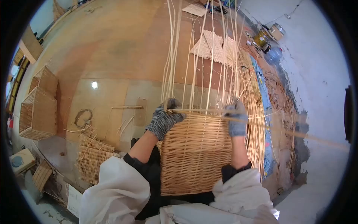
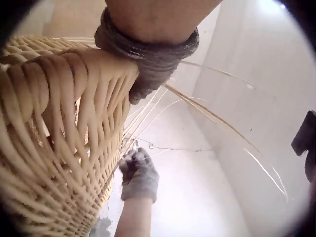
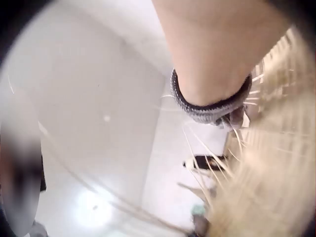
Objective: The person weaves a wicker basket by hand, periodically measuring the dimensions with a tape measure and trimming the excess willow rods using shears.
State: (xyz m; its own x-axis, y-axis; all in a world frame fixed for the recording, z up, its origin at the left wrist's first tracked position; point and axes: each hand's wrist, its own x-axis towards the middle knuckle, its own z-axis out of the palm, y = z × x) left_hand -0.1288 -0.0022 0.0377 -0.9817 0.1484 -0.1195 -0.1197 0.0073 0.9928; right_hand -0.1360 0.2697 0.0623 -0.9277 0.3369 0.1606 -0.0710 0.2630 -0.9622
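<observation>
Wicker basket (image 1: 195,156) is near and central, right in front of your body, with its woven side facing up and its slender upright stakes (image 1: 211,71) running toward the far side. Your gloved left hand (image 1: 164,121) grips the far left corner, thumb and fingers closed about the woven edge. Your gloved right hand (image 1: 236,121) is at the far right corner and seems to pinch the long strand (image 1: 291,132); blur hides the exact fingertip contact. That strand crosses the far edge between your hands, and its loose end trails off to the right. On the floor, a bundle of rods (image 1: 255,140) lies right of the basket.

To work this edge well, brace the corner firmly with your left hand, draw the strand snug without bending the stakes, press it evenly against the weave, and guide its loose end clear of the bundle.
</observation>
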